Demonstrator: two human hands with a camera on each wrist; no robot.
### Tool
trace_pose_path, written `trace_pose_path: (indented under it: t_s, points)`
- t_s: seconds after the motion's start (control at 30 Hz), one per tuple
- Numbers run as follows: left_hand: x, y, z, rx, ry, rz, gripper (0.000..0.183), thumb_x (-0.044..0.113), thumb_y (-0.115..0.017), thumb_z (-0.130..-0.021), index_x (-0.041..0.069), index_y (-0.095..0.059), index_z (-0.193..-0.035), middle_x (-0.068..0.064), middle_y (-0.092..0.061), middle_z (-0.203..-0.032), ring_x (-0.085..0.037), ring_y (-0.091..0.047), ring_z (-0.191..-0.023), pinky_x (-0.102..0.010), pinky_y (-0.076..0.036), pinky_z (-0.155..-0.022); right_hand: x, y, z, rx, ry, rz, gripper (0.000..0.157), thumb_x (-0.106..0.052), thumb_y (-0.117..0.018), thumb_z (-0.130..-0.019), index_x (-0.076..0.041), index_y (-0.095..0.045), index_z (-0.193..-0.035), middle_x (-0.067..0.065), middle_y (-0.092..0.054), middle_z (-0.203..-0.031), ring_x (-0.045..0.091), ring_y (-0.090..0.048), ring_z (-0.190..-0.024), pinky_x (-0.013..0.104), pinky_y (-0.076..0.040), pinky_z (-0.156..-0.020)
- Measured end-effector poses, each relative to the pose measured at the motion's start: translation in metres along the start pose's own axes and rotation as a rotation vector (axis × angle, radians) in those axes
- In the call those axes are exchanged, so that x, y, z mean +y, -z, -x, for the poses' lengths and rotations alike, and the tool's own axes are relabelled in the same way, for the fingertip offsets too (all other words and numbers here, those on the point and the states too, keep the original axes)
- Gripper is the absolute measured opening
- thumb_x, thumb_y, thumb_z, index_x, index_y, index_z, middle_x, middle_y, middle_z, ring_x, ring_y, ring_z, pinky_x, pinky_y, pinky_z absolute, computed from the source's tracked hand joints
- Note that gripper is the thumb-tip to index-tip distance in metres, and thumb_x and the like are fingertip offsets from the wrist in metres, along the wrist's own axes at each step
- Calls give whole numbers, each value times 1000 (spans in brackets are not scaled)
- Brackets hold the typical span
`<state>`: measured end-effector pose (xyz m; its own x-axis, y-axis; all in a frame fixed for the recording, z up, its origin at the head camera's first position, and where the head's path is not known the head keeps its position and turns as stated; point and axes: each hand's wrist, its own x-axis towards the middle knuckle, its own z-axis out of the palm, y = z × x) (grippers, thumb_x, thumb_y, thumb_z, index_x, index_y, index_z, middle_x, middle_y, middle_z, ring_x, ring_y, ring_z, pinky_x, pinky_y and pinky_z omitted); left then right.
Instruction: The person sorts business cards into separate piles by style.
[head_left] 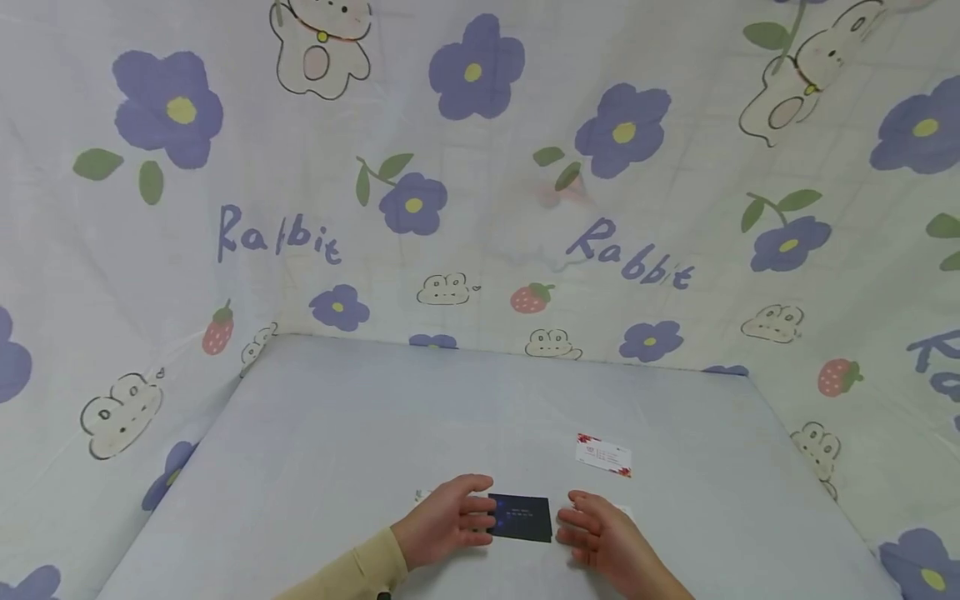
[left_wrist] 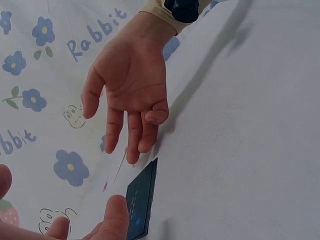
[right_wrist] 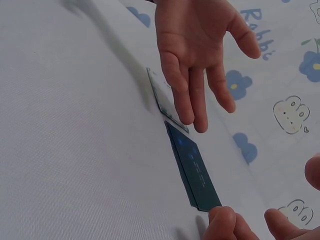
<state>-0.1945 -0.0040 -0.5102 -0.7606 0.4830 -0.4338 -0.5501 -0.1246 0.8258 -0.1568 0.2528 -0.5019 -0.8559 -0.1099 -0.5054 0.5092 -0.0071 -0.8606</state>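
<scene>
Two dark blue-black cards (head_left: 521, 517), slightly offset in a stack with small pale print, lie flat between my hands. My left hand (head_left: 448, 521) is at their left end, fingers loosely bent and fingertips overlapping the edge in the head view. On the other side, my right hand (head_left: 603, 537) is held palm inward, its fingertips just off the right edge. Both hands hold nothing. A pale card (right_wrist: 167, 102) lies below the left fingers, against the dark cards' end in the right wrist view. Part of another white card (head_left: 624, 510) shows behind the right hand, mostly hidden.
Farther back on the right lies a white card with red corners (head_left: 603, 455). The table (head_left: 375, 417) has a pale cloth over it. Hanging cloth (head_left: 480, 208) printed with flowers and rabbits encloses the back and sides.
</scene>
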Motion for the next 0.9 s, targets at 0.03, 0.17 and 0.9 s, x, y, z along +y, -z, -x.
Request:
trace_pose_path:
  t_s: [0.03, 0.17, 0.9]
  points:
    - [0, -1, -1, -2, -4, 3, 75, 39, -55, -94, -2, -25, -150, -38, -37, -144, -49, -43, -131, -49, -51, -96, 0, 1, 1, -2, 1, -1, 68, -44, -41, -101, 2, -25, -148, 25, -48, -144, 17, -64, -101, 28, -50, -80]
    - [-1, -6, -2, -15, -27, 12, 73, 38, -54, -94, -1, -27, -149, -38, -38, -143, -50, -44, -130, -49, -51, -95, 0, 5, 3, -9, 4, -14, 69, -45, -41, -101, 3, -24, -148, 23, -50, -142, 17, -64, -101, 28, -49, -80]
    - [16, -38, -52, -42, -87, 91, 74, 39, -54, -95, -1, -26, -151, -36, -32, -149, -50, -36, -137, -51, -43, -106, -16, 67, 0, 255, 80, -5, 89, -56, -53, -93, -2, -15, -152, 30, -34, -150, 23, -60, -108, 28, -47, -79]
